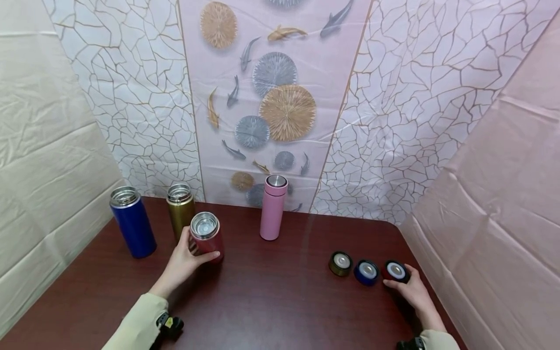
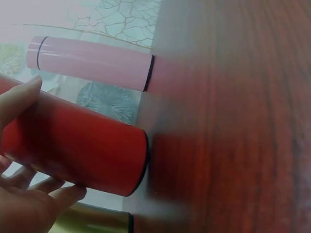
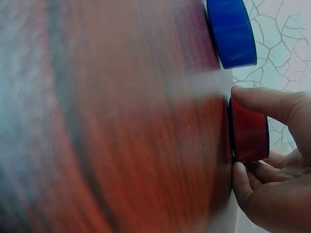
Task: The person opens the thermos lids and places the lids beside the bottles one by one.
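Clock below is the head view, 12 away from you, centred on the bare middle of the counter (image 1: 280,301).

Both your hands were occupied. Left hand (image 1: 184,256): wrapped round the red thermos (image 1: 214,244) at 10 o'clock, thumb on the near side, fingers opposite, spread only to the body's width. Right hand (image 1: 414,288): thumb and fingers pinched the red lid (image 1: 396,271) at 2 o'clock, gap set by the lid's rim. Couldn't tell if either piece had left the surface.

Thermos mouth was uncapped, steel neck showing. Same for the gold thermos (image 1: 179,214), just beyond it toward 11, and the blue thermos (image 1: 133,228), well out at its 9. Pink thermos (image 1: 272,214) stood upright toward 12, cap on, no hand near it.

Lids ran in a row: olive lid (image 1: 340,264), then blue lid (image 1: 366,272), then yours at the 3 o'clock end. Blue one sat just beside yours, not touching.

Step in hand, my read: taking hold of the matching red pair, one piece per hand. Next move called for a firm pinch on the lid, kept clear of its blue neighbour, and the thermos held upright, clear of the gold one.
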Motion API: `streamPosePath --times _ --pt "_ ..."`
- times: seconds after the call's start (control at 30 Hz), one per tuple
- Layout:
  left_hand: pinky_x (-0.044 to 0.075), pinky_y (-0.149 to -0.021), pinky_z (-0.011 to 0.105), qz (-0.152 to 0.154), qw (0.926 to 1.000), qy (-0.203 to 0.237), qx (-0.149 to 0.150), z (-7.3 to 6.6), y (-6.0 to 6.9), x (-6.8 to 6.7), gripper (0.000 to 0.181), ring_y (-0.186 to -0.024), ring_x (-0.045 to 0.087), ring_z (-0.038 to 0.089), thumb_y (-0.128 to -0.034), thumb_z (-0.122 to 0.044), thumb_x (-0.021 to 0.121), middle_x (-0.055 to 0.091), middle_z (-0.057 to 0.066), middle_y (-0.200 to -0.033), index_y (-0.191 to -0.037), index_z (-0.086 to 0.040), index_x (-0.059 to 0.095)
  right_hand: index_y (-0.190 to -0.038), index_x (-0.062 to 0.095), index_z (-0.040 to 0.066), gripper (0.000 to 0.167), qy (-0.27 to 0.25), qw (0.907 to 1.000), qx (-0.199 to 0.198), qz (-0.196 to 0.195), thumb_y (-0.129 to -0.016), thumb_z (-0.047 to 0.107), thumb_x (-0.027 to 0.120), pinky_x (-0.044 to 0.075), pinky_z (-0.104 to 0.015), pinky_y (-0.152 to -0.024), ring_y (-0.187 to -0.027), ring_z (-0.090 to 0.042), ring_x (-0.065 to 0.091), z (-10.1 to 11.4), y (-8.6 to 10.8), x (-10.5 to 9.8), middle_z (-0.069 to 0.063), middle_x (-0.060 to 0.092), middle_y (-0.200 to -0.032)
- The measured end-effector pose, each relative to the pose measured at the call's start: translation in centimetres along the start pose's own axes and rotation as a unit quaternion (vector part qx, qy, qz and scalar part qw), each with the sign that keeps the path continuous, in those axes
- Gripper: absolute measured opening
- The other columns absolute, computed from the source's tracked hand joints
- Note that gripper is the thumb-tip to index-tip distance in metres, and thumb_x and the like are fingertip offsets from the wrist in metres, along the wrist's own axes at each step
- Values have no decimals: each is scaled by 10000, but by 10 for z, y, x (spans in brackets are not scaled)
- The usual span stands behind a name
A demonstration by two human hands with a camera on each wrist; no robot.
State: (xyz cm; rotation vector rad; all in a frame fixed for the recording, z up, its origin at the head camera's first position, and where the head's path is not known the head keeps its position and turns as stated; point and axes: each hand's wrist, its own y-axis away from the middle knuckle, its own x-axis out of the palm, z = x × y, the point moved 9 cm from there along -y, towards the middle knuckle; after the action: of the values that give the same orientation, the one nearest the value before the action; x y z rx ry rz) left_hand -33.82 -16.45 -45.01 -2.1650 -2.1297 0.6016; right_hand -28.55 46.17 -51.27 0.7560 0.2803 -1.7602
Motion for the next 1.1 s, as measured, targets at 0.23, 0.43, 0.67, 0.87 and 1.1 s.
streamPosePath --times 0.23,0.43,0.67,0.87,1.1 --pt "374 -1082 549 107 9997 -7 -230 3 -8 1 822 -1348 467 398 -770 -185 896 506 204 -1410 -1368 -108 337 -1517 0 -142 1068 -20 9999 -137 -14 -884 270 755 197 -626 -1118 -1374 -541 234 5 3 -1 -432 198 -1484" --pt "369 -1083 567 260 9992 -92 -279 4 -14 4 804 -1338 463 428 -824 -179 851 472 231 -1424 -1401 -71 301 -1519 16 -140 1060 61 9998 -190 -81 -874 258 757 203 -619 -1118 -1376 -539 239 6 2 -1 -431 206 -1483" --pt "376 -1072 552 486 9981 -66 -371 9 -16 9 797 -1337 454 409 -888 -212 791 440 232 -1425 -1456 -87 246 -1519 9 -140 1063 82 9998 -169 -63 -875 254 758 197 -625 -1119 -1376 -548 231 4 4 1 -436 199 -1482" --pt "354 -1097 545 481 9980 -143 -372 12 -14 10 825 -1349 442 397 -904 -246 777 423 239 -1448 -1486 -73 218 -1523 -29 -140 1075 92 9999 -123 -3 -890 256 745 192 -624 -1123 -1390 -553 205 6 6 2 -445 154 -1499" --pt "384 -1069 557 119 9926 -1204 -135 -4 -11 2 857 -1287 506 386 -869 -340 806 508 237 -1406 -1495 -44 302 -1535 -72 -116 1110 76 9999 -88 -14 -896 276 746 163 -628 -1136 -1417 -556 145 8 8 1 -432 97 -1534"
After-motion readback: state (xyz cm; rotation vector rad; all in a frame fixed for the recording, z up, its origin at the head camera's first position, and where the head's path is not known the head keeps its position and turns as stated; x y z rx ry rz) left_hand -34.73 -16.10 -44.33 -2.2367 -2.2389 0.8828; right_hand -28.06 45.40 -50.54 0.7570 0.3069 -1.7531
